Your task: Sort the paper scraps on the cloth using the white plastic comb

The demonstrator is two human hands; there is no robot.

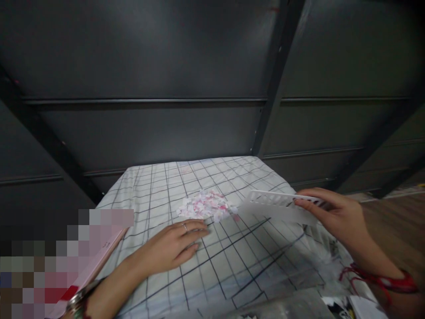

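My right hand (338, 212) grips the near edge of a white plastic piece with a row of cut-out slots (272, 199), thumb on one side and fingers on the other. It is held tilted above the table at the right; its exact kind is unclear. A loose pile of small white and pink scraps (206, 204) lies mid-table, to the left of the white piece. Just in front of the pile, my left hand (174, 241) rests low over the cloth with fingers stretched out and nothing in them.
A white checked cloth (186, 186) covers the table. A pink panel (99, 252) stands at the left edge, beside a blurred-out area. Clear plastic sheeting (282, 305) lies at the near edge. Dark metal panels (149, 133) rise behind.
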